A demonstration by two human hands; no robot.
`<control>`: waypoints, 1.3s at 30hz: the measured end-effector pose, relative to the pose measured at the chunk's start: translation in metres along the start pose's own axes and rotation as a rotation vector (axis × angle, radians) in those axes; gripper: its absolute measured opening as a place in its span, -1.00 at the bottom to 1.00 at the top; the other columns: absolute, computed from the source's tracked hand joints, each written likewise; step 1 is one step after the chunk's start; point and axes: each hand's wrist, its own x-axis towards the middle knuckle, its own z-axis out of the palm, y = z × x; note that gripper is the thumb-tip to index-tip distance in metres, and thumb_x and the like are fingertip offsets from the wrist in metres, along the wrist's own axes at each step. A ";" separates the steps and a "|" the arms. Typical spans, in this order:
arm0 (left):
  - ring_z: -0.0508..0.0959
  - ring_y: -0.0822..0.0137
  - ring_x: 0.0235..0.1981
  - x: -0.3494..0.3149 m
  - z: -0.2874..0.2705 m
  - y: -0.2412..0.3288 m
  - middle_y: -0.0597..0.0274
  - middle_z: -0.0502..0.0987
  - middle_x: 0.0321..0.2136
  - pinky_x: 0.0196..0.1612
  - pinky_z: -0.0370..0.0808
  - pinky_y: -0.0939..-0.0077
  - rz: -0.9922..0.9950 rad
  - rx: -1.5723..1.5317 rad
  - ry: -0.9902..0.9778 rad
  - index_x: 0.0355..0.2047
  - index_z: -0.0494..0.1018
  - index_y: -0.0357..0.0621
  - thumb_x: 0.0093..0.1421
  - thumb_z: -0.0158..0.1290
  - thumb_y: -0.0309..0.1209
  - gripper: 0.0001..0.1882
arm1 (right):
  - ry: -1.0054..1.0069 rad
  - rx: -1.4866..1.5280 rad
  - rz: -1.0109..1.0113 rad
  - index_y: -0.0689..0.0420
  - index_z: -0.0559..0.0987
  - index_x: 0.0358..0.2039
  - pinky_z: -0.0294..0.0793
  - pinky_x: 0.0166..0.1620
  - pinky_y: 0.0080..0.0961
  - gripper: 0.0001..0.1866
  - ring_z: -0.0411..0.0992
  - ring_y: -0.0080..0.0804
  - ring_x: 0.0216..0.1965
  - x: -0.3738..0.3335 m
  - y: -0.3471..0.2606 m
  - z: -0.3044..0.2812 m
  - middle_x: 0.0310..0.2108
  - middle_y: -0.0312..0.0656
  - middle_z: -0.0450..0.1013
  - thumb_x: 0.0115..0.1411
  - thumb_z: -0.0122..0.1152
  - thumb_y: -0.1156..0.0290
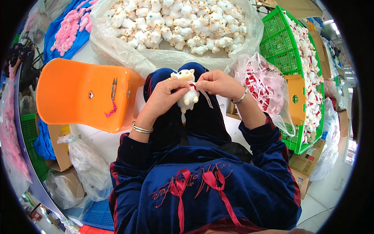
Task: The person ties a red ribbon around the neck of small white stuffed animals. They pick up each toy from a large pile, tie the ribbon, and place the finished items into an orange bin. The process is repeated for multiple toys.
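Note:
A small white plush animal (188, 99) with a cream face rests upright above my knees. My left hand (168, 93) is closed on its side, thumb and fingers near its neck. At the neck shows a bit of red and white cloth (192, 86). My right hand (218, 84) pinches the white end of that cloth at the toy's right side. A narrow white label strip (206, 99) hangs just below my right fingertips. The exact spot where the fingers meet the cloth is partly hidden.
Ahead lies a big clear plastic bag (128, 54) of white plush toys. An orange chair (74, 93) at left bears thread snips (113, 89) with a pink cord. To the right are a bag of red and white cloth pieces (259, 84) and a green crate (278, 43) with toys.

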 end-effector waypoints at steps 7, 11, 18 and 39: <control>0.54 0.41 -0.31 0.002 0.002 0.001 0.20 0.62 -0.37 -0.18 0.47 0.57 0.052 0.006 -0.001 -0.19 0.62 -0.22 0.22 0.15 -0.44 -0.82 | -0.095 0.203 -0.108 0.20 0.60 -0.34 0.23 -0.48 -0.74 -0.81 0.28 -0.73 -0.54 0.011 0.000 0.003 -0.52 -0.41 0.42 0.25 0.27 0.32; 0.53 0.44 -0.30 0.000 0.002 0.001 0.24 0.59 -0.37 -0.19 0.46 0.58 0.015 -0.028 0.002 -0.19 0.61 -0.23 0.22 0.15 -0.45 -0.82 | -0.035 0.225 -0.124 0.22 0.59 -0.33 0.48 -0.35 -0.74 -0.87 0.48 -0.64 -0.42 0.009 -0.004 0.006 -0.44 -0.33 0.50 0.23 0.29 0.42; 0.51 0.46 -0.29 0.002 -0.001 0.000 0.28 0.56 -0.33 -0.17 0.43 0.61 -0.003 -0.048 -0.030 -0.20 0.61 -0.25 0.22 0.17 -0.46 -0.83 | 0.075 0.204 -0.224 0.25 0.58 -0.36 0.56 -0.28 -0.67 -0.93 0.54 -0.56 -0.36 0.006 -0.005 0.010 -0.32 -0.20 0.55 0.20 0.29 0.53; 0.56 0.44 -0.21 0.002 -0.001 -0.006 0.27 0.62 -0.27 -0.08 0.46 0.57 0.037 -0.054 -0.043 -0.18 0.60 -0.27 0.24 0.14 -0.44 -0.81 | 0.331 -0.583 -0.405 0.17 0.62 -0.27 0.45 -0.41 -0.52 -0.85 0.49 -0.48 -0.52 0.010 -0.021 0.021 -0.53 -0.21 0.54 0.23 0.24 0.37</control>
